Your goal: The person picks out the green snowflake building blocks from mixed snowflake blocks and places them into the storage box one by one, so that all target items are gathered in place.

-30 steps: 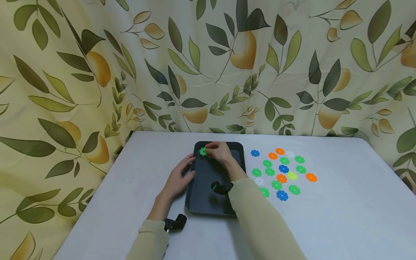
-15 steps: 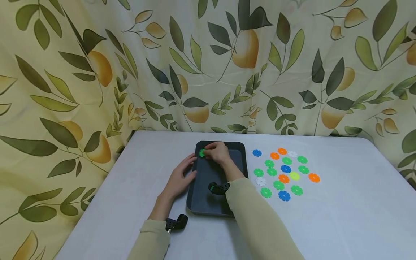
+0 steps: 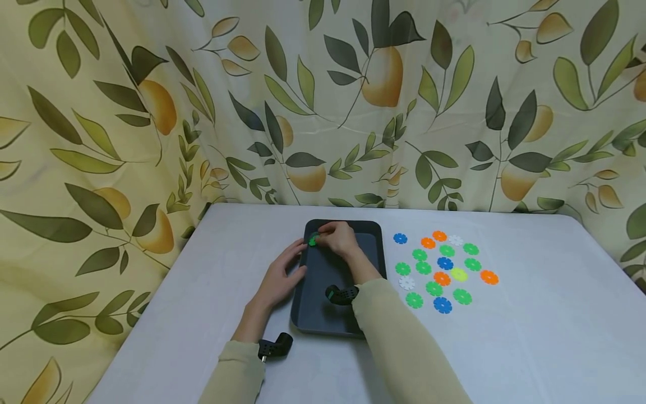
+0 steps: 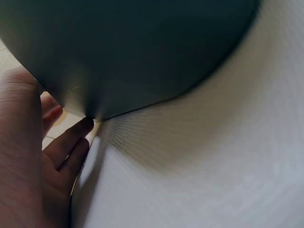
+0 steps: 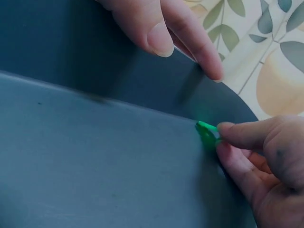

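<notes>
A dark grey tray (image 3: 328, 306) lies on the white table. Over the tray's far left corner my right hand (image 3: 330, 238) pinches a small green toothed disc (image 3: 313, 241). In the right wrist view the green disc (image 5: 207, 130) sits edge-on between fingertips (image 5: 228, 130), right at the tray's inner wall (image 5: 95, 156). My left hand (image 3: 285, 269) lies flat on the table with straight fingers against the tray's left rim. The left wrist view shows the left hand's fingers (image 4: 66, 145) touching the tray's outer edge (image 4: 133, 57); it holds nothing.
Several loose discs (image 3: 444, 264) in green, blue, orange, white and yellow are scattered on the table to the right of the tray. A leaf-patterned curtain (image 3: 323, 101) closes off the back and left sides. Black wrist cameras (image 3: 342, 294) sit on both sleeves.
The right hand has lowered and tilted the green disc toward the tray's far left corner. The left hand stays at the tray's left rim.
</notes>
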Available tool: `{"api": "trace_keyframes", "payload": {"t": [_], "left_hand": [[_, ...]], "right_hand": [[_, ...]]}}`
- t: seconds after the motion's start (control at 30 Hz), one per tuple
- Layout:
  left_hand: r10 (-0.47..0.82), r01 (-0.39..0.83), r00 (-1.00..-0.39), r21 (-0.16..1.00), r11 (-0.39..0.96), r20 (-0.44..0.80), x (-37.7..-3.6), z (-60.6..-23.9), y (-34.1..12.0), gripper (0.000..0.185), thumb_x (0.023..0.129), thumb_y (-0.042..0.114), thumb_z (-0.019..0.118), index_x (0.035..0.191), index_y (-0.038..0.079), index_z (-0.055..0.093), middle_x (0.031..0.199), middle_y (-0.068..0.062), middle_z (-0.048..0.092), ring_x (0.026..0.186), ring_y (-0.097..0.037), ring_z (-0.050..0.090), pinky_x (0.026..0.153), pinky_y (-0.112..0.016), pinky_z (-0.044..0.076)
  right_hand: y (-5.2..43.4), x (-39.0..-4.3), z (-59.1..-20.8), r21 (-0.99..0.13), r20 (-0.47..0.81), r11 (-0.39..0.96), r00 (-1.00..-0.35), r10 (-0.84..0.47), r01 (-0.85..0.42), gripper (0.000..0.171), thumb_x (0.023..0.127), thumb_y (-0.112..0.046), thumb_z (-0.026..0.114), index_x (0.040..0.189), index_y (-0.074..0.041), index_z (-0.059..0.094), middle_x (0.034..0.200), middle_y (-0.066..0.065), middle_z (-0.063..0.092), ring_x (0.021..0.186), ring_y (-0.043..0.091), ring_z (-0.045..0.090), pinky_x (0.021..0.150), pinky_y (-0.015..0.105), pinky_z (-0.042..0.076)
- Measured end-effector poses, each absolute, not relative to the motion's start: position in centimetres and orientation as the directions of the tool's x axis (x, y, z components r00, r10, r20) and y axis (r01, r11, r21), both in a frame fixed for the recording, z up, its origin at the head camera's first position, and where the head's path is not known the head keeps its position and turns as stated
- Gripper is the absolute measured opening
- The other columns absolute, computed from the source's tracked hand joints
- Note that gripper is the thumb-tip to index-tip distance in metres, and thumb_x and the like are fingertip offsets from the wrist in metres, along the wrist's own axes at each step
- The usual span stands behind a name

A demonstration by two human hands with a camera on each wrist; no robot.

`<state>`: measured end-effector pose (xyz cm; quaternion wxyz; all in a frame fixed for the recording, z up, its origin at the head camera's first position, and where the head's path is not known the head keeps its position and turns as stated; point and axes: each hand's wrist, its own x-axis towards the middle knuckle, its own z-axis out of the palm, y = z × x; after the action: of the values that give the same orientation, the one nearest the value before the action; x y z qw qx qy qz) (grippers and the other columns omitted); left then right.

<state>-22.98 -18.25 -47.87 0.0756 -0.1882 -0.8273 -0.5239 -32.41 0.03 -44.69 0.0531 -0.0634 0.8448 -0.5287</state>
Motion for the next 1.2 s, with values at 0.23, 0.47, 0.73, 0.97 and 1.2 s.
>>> {"api": "trace_keyframes", "payload": {"t": [0.23, 0.47, 0.73, 0.97, 1.2], "left_hand": [[0.237, 0.395, -0.915, 0.842, 0.367, 0.326, -23.1, -48.1, -18.2, 0.049, 0.095, 0.002, 0.061, 0.143, -0.002, 0.053, 0.158, -0.009, 0.04, 0.144, -0.023, 0.037, 0.115, -0.039, 0.035], [0.243, 0.421, -0.903, 0.84, 0.342, 0.354, -23.3, -48.3, -18.0, 0.048, 0.096, 0.001, 0.062, 0.143, -0.002, 0.054, 0.157, -0.012, 0.04, 0.144, -0.026, 0.037, 0.115, -0.044, 0.035], [0.248, 0.42, -0.904, 0.831, 0.365, 0.349, -23.4, -48.1, -17.9, 0.049, 0.095, 0.002, 0.062, 0.143, -0.003, 0.053, 0.157, -0.011, 0.041, 0.143, -0.025, 0.039, 0.115, -0.04, 0.036], [0.243, 0.419, -0.905, 0.825, 0.379, 0.348, -23.2, -48.0, -18.1, 0.049, 0.095, 0.004, 0.061, 0.143, -0.003, 0.053, 0.157, -0.011, 0.041, 0.142, -0.025, 0.04, 0.115, -0.041, 0.036], [0.243, 0.41, -0.91, 0.824, 0.39, 0.337, -23.1, -48.0, -18.3, 0.049, 0.095, 0.003, 0.061, 0.143, -0.002, 0.053, 0.158, -0.01, 0.04, 0.144, -0.025, 0.039, 0.115, -0.041, 0.035]], "right_hand": [[0.2, -32.5, -44.6, -0.868, 0.0, 0.487, -0.98, -0.201, -0.1, 0.028, 0.084, -0.005, 0.08, 0.11, 0.003, 0.074, 0.097, 0.014, 0.074, 0.091, 0.026, 0.069, 0.084, 0.035, 0.056], [0.2, -32.5, -44.8, -0.845, 0.028, 0.521, -0.984, -0.177, -0.118, 0.022, 0.086, -0.008, 0.079, 0.107, 0.001, 0.076, 0.092, 0.011, 0.074, 0.081, 0.021, 0.07, 0.075, 0.032, 0.056], [0.4, -32.7, -44.9, -0.838, 0.037, 0.534, -0.988, -0.148, -0.111, 0.02, 0.089, -0.008, 0.076, 0.107, 0.001, 0.076, 0.092, 0.011, 0.074, 0.079, 0.021, 0.07, 0.074, 0.032, 0.055], [0.6, -32.6, -44.5, -0.838, 0.02, 0.535, -0.987, -0.162, -0.105, 0.021, 0.091, -0.008, 0.074, 0.11, 0.001, 0.075, 0.095, 0.012, 0.075, 0.084, 0.023, 0.072, 0.079, 0.035, 0.056], [1.1, -32.6, -44.4, -0.887, -0.023, 0.457, -0.981, -0.191, -0.068, 0.026, 0.091, -0.009, 0.073, 0.114, 0.002, 0.074, 0.099, 0.014, 0.075, 0.085, 0.023, 0.073, 0.083, 0.036, 0.058]]}}
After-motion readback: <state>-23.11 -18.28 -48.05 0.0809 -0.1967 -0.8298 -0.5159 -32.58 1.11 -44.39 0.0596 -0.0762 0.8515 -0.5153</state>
